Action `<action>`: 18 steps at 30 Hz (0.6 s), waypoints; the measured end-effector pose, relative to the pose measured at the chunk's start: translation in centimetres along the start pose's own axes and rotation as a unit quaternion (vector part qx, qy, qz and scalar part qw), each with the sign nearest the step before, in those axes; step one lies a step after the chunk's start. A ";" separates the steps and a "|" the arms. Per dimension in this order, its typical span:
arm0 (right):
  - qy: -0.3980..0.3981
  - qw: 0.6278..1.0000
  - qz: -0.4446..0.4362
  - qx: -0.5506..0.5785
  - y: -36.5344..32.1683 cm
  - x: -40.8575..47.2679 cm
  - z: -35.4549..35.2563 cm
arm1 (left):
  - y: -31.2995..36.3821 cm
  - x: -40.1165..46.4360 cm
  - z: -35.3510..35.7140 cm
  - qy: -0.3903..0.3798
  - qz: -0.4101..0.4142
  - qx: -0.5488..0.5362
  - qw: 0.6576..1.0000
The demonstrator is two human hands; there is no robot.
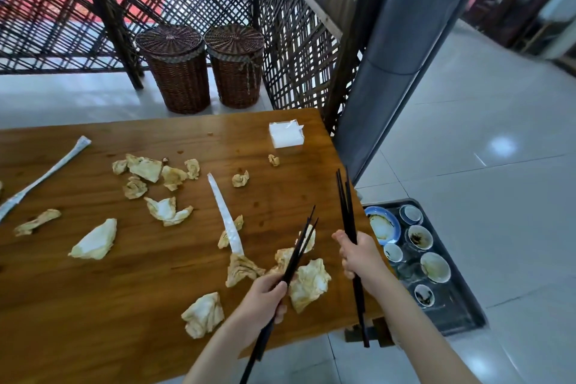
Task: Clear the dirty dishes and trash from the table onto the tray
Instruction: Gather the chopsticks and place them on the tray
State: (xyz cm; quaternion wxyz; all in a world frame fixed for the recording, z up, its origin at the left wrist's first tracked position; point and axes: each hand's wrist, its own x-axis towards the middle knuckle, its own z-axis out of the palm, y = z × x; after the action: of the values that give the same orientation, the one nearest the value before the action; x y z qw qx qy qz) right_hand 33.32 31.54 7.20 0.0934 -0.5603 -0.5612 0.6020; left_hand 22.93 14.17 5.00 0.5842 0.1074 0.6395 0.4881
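We grip a bundle of black chopsticks (299, 254) in our left hand (265, 296), fingers curled round them, over the wooden desk (93, 305). Our right hand (361, 259) is closed round a second bundle of chopsticks (347, 212) at the desk's right edge. Crumpled stained napkins (308, 285) and long paper sleeves (226, 215) litter the desk. The dark tray (461, 318) of dirty bowls (434, 266) sits on the floor, right of the desk.
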 end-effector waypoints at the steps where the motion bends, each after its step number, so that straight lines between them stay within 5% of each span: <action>1: -0.003 1.000 -0.003 0.001 0.0 -0.1 -0.4 | 0.1 -0.1 0.5 -0.009 -0.007 -0.013 1.000; 18: -0.052 0.997 -0.030 -0.042 0.5 0.7 -9.3 | 1.8 1.1 9.0 0.078 0.004 -0.170 0.982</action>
State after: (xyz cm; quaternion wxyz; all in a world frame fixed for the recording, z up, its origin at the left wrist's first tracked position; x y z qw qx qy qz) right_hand 40.62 37.17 8.81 0.0583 -0.5146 -0.6064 0.6033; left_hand 29.51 20.39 7.06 0.5406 -0.0293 0.5902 0.5988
